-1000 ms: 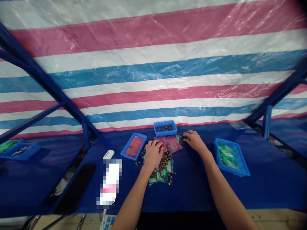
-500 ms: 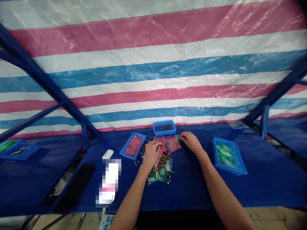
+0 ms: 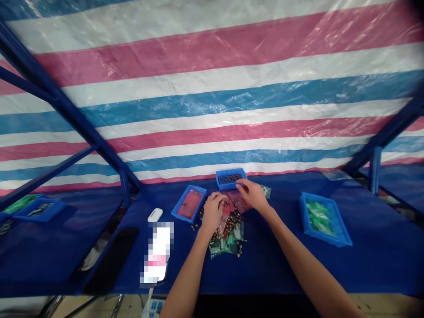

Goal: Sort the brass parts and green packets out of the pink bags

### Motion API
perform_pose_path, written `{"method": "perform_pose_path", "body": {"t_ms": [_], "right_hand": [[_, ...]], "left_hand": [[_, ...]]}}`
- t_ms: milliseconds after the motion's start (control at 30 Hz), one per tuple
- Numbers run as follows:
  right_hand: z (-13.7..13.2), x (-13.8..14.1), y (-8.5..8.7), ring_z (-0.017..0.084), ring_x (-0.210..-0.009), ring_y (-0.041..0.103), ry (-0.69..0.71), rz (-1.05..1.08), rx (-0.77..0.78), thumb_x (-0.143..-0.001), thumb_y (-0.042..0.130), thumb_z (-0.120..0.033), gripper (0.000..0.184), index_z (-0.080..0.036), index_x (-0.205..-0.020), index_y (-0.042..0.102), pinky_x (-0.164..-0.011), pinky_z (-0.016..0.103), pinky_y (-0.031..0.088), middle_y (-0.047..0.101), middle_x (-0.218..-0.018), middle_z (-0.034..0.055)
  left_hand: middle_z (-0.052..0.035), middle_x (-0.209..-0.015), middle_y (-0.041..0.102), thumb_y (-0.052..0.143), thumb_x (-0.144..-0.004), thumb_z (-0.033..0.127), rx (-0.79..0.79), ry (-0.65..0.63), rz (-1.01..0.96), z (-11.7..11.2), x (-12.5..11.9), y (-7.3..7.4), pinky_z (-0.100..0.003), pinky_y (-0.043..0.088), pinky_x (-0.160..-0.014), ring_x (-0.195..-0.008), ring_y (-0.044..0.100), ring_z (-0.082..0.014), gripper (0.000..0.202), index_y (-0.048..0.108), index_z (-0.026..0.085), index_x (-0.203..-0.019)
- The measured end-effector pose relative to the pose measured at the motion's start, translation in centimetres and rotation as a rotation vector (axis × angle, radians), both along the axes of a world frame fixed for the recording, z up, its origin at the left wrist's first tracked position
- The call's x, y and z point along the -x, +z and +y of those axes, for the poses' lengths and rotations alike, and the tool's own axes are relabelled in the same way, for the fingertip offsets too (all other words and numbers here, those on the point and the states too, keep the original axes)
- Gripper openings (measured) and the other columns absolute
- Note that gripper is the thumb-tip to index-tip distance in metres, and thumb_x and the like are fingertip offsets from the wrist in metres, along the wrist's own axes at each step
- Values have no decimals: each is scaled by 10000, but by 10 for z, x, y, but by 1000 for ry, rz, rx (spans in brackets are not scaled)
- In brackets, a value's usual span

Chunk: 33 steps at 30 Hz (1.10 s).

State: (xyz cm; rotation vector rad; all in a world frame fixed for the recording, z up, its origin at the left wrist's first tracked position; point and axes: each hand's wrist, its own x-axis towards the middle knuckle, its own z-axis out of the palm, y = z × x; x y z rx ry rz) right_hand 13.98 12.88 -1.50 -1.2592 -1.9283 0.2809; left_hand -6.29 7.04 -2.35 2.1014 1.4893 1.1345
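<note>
My left hand [image 3: 213,211] rests over the left side of a loose pile, its fingers curled in; whatever they hold is too small to make out. My right hand [image 3: 254,194] hovers over a pink plastic bag [image 3: 239,201] by the front edge of a blue tray [image 3: 228,186], fingers bent and slightly apart, with nothing visible in them. Small brass fittings [image 3: 233,222] and green-tinted bags [image 3: 225,245] make up the pile between my forearms. A small clear-green bag [image 3: 266,191] lies just right of my right hand.
Left of the pile stands a blue tray [image 3: 176,213] of pink bags. Another blue tray [image 3: 334,240] at right holds green bags. A white case [image 3: 155,215], a phone with blurred screen [image 3: 159,254] and a dark flat object [image 3: 111,260] lie left. Blue frame bars [image 3: 109,159] slope above.
My right hand has moved left from the small green bag, which it has let go, to above the pink bags. My left hand stays over the pile. The view has shifted slightly.
</note>
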Motion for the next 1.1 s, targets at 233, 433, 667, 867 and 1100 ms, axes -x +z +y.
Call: {"method": "perform_pose_path", "body": {"t_ms": [233, 433, 667, 867, 1100], "right_hand": [[-27, -7, -17, 194, -879, 592, 421, -212, 148, -880, 691, -342, 123, -234, -898, 746, -794, 304, 455, 650, -864, 41], [-31, -1, -14, 197, -877, 602, 434, -140, 147, -905, 635, -201, 112, -228, -842, 723, -805, 312, 449, 670, -854, 31], [-20, 9, 8, 180, -831, 650, 236, 122, 47, -941, 579, -279, 128, -224, -936, 695, -777, 294, 491, 716, -914, 31], [-1, 15, 11, 186, -861, 677, 67, 205, 55, -958, 503, -260, 423, -231, -1380, 485, -767, 305, 534, 711, -1028, 47], [-24, 27, -27, 239, -957, 603, 235, -126, 74, -891, 640, -241, 87, -211, -956, 690, -899, 397, 482, 656, -982, 77]], "left_hand": [[-45, -1063, 621, 498, -901, 71, -57, 106, -98, 1, -1, 1, -349, 484, -952, -1030, 602, -191, 268, 690, 237, -988], [-45, -1083, 611, 496, -906, 86, -66, 101, -130, 1, -3, 3, -339, 485, -969, -1043, 606, -183, 262, 694, 239, -983], [-38, -1070, 615, 497, -890, 61, -67, 88, -143, 0, -5, 3, -327, 492, -966, -1031, 612, -172, 281, 692, 238, -986], [-36, -1051, 616, 498, -884, 54, -86, 96, -159, 0, -4, 4, -330, 492, -961, -1019, 615, -171, 277, 691, 235, -963], [-38, -1047, 617, 495, -877, 41, -86, 112, -193, 0, -3, 5, -321, 503, -938, -1008, 615, -168, 294, 688, 236, -982]]}}
